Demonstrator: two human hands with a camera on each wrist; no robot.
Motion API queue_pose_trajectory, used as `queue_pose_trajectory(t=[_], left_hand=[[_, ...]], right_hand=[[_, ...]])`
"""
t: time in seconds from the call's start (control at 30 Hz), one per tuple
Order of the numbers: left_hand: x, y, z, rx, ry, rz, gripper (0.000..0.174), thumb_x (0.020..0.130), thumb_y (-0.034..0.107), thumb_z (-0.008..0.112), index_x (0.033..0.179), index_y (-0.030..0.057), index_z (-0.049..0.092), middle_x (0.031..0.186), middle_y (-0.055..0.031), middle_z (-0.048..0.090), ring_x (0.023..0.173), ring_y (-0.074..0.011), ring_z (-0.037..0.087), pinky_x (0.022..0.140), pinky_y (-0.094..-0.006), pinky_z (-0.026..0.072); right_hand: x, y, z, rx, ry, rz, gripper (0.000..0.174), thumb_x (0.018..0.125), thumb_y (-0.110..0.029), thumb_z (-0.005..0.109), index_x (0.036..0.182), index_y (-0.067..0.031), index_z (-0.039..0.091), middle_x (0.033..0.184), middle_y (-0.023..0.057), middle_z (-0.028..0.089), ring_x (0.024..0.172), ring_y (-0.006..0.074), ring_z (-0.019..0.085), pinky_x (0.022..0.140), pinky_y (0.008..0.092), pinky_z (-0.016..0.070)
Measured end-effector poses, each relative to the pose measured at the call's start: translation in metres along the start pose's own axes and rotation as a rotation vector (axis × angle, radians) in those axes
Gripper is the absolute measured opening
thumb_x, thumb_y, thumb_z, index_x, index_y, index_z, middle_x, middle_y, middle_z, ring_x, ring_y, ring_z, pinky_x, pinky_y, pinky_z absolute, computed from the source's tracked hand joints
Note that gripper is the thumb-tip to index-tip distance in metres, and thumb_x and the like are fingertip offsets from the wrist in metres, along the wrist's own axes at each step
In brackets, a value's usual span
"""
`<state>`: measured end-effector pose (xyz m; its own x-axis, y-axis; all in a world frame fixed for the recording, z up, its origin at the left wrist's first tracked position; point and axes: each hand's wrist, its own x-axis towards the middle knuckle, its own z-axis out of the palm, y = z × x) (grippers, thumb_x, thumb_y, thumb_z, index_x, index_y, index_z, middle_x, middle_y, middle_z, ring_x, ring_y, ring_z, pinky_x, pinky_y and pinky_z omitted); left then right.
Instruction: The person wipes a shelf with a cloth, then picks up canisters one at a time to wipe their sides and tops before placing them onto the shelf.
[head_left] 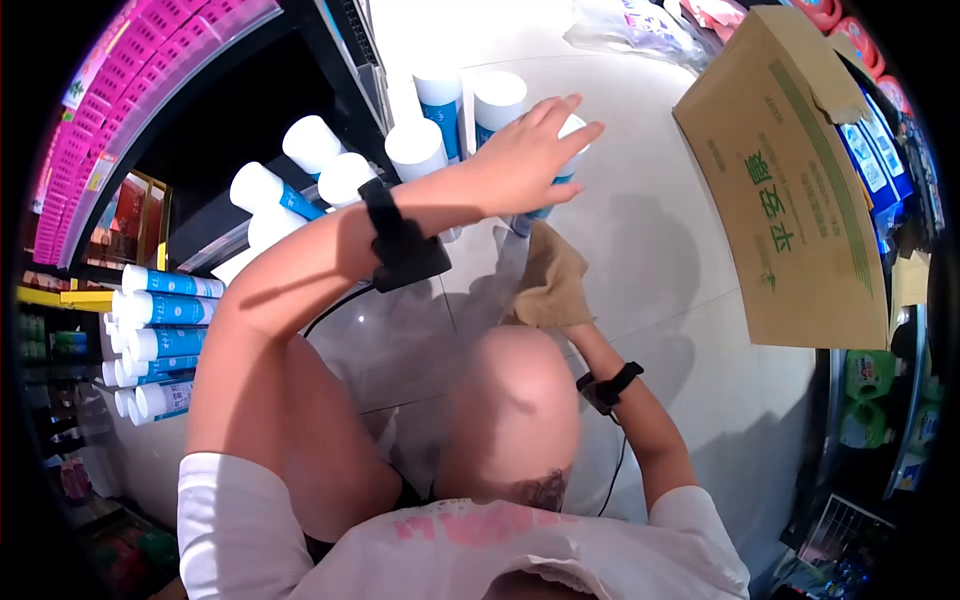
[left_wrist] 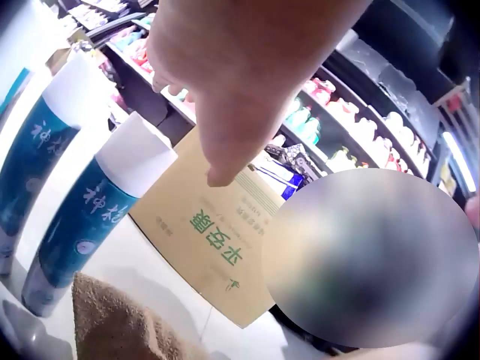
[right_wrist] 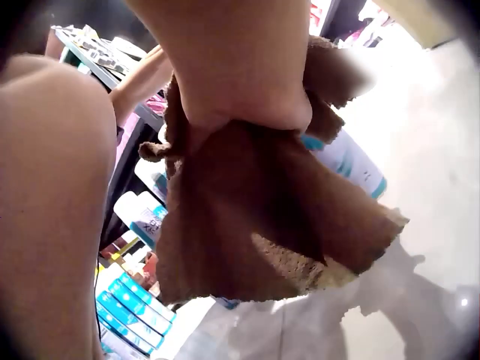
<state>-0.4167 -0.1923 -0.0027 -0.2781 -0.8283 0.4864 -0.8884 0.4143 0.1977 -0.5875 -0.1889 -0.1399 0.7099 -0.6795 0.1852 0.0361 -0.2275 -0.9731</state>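
Left hand: the left hand (head_left: 530, 160) lies on top of the bottle (head_left: 563, 178), fingers fairly straight and close together.
Right hand: the right hand (right_wrist: 240, 67) grips a bunched brown cloth (head_left: 552, 280) that touches the bottle's low part.
Bottle: it stands upright on the floor (head_left: 660, 300), far from the person's knee (head_left: 510, 400).
Open room: bare floor lies to the right of the bottle.
In the way: a big cardboard box (head_left: 790, 190) stands on the far right; more bottles (head_left: 415, 150) stand just left.
Left edge: a shelf (head_left: 200, 235) holds lying bottles.
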Motion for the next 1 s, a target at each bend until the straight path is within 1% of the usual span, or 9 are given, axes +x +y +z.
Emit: queue_pose_trajectory(t=[0.17,0.2,0.3,0.37,0.5,0.57,0.73,0.8,1.0], left_hand=[[0.014,-0.03,0.039,-0.27,0.014,-0.306,0.078,0.067,0.023,0.069,0.13,-0.0008,0.03,0.122,-0.0257,0.041,0.113,-0.0375,0.042,0.094,-0.0383,0.0372],[0.012,-0.031,0.044,-0.344,0.083,-0.408,0.079,0.065,0.023,0.071,0.129,-0.0013,0.031,0.118,-0.0252,0.045,0.11,-0.0363,0.045,0.092,-0.0374,0.0386],[0.012,-0.032,0.048,-0.47,0.134,-0.465,0.07,0.06,0.02,0.074,0.115,-0.0035,0.039,0.11,-0.0235,0.05,0.104,-0.0344,0.05,0.087,-0.0377,0.0411],[0.01,-0.028,0.062,-0.573,0.237,-0.517,0.063,0.057,0.016,0.077,0.108,0.0004,0.043,0.104,-0.0209,0.054,0.099,-0.0324,0.053,0.083,-0.0367,0.0429],[0.008,-0.01,0.068,-0.76,0.299,-0.508,0.052,0.065,0.002,0.069,0.111,0.0038,0.044,0.097,-0.0158,0.059,0.09,-0.0263,0.059,0.077,-0.0311,0.0452],[0.012,-0.007,0.069,-0.776,0.305,-0.526,0.049,0.067,0.003,0.068,0.11,0.0033,0.045,0.095,-0.016,0.059,0.089,-0.0264,0.059,0.077,-0.0312,0.0451],[0.012,0.007,0.078,-0.753,0.357,-0.473,0.04,0.07,0.007,0.067,0.105,0.0012,0.05,0.092,-0.0161,0.062,0.087,-0.0262,0.06,0.077,-0.0315,0.0448],[0.015,0.012,0.081,-0.764,0.352,-0.448,0.041,0.069,0.009,0.069,0.104,0.001,0.051,0.093,-0.0161,0.062,0.087,-0.0268,0.06,0.077,-0.0314,0.045],[0.017,0.015,0.079,-0.787,0.297,-0.39,0.051,0.062,0.016,0.076,0.104,0.0029,0.052,0.094,-0.0147,0.062,0.088,-0.0262,0.06,0.077,-0.0318,0.0463]], right_hand=[[-0.002,0.034,-0.042,0.141,0.215,-0.124,0.086,0.061,-0.029,0.082,0.127,0.0032,0.037,0.123,0.0112,0.046,0.112,0.0205,0.044,0.095,0.0347,0.036],[0.009,0.013,-0.048,0.199,0.269,-0.233,0.083,0.063,-0.025,0.081,0.128,0.0021,0.036,0.124,0.0105,0.045,0.113,0.0206,0.044,0.095,0.0347,0.0356],[0.052,-0.043,-0.084,0.269,0.123,-0.069,0.081,0.064,-0.023,0.08,0.128,0.0017,0.037,0.118,0.0083,0.049,0.106,0.019,0.048,0.092,0.0336,0.0393],[0.091,-0.063,-0.095,-0.136,0.108,-0.287,0.061,0.067,-0.023,0.077,0.116,0.0012,0.05,0.108,0.0045,0.054,0.091,0.0166,0.052,0.078,0.0332,0.045],[0.132,-0.072,-0.086,-0.753,-0.045,-0.466,0.038,0.073,-0.017,0.07,0.105,-0.0014,0.056,0.1,0.0046,0.056,0.088,0.0163,0.054,0.074,0.0292,0.0463],[0.127,-0.07,-0.079,0.007,-0.008,0.095,0.031,0.077,-0.015,0.066,0.104,-0.0034,0.056,0.096,0.0045,0.057,0.083,0.0136,0.055,0.071,0.0264,0.047],[0.107,-0.065,-0.092,0.032,0.079,0.157,0.026,0.08,-0.012,0.062,0.104,-0.0029,0.054,0.094,0.0048,0.058,0.084,0.0123,0.055,0.072,0.0265,0.0475],[0.099,-0.051,-0.096,-0.044,0.392,0.065,0.023,0.082,-0.012,0.061,0.102,-0.0025,0.055,0.093,0.0047,0.058,0.083,0.0119,0.055,0.071,0.026,0.0472],[0.064,-0.036,-0.131,0.291,0.311,0.143,0.036,0.083,-0.014,0.06,0.114,-0.0002,0.048,0.106,0.0067,0.055,0.091,0.0142,0.053,0.076,0.0283,0.0467]])
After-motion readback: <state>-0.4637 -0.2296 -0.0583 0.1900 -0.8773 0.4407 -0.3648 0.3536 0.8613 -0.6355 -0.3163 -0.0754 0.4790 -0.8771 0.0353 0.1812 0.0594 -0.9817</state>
